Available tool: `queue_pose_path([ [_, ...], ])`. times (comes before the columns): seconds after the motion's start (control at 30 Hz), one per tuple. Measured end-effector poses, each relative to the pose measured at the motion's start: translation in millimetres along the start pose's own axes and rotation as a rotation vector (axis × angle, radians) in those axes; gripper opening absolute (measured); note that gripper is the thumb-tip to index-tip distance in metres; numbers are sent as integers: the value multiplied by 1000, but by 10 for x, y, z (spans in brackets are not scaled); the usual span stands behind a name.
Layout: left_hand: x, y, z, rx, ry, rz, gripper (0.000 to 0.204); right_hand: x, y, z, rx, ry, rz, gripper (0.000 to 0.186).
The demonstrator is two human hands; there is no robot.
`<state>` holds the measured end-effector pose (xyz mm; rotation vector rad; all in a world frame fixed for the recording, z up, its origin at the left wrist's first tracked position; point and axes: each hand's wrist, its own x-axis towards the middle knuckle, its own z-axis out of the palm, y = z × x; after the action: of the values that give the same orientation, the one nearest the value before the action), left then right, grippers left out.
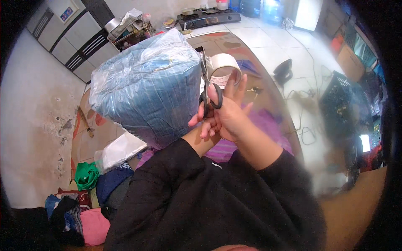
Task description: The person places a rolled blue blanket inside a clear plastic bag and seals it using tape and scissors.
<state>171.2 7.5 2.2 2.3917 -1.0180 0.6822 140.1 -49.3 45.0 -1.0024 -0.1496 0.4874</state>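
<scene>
Large blue bundle [146,90], wrapped in clear plastic, upright at centre-left, just beside both hands. Tape roll [226,69] behind right hand [232,115]. Black-handled scissors [207,90] gripped in right-hand fingers, blades up along bundle edge. Left hand [205,125] mostly hidden; grip cannot be told. Step judged: cutting tape at the wrap. Next: steady closing cut.

I see a stained, flaking pale wall [29,125] on the left and white floor tiles [268,42] stretching ahead. A gas stove [208,16] sits low on the floor at the far end, beside a wire dish rack [130,31]. Grey cabinets [69,39] stand in the far left corner. Bright light comes from a doorway [307,12]. Crumpled clothes [79,205] lie heaped lower left.
</scene>
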Motion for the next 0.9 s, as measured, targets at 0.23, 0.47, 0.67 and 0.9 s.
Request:
queue_pose_path([
  [0.23, 35, 38, -14, 11, -30, 6, 78, -38, -54, 116, -55, 239, -57, 64],
  [0.47, 39, 87, -28, 113, -74, 19, 78, 13, -59, -45, 34, 31, -22, 70],
  [0.67, 28, 79, 40, 124, -43, 9, 78, -12, -116, 81, -123, 176, 24, 71],
  [0.9, 43, 71, 24, 313, -43, -9, 80, 64, -114, 68, -56, 167, 14, 71],
])
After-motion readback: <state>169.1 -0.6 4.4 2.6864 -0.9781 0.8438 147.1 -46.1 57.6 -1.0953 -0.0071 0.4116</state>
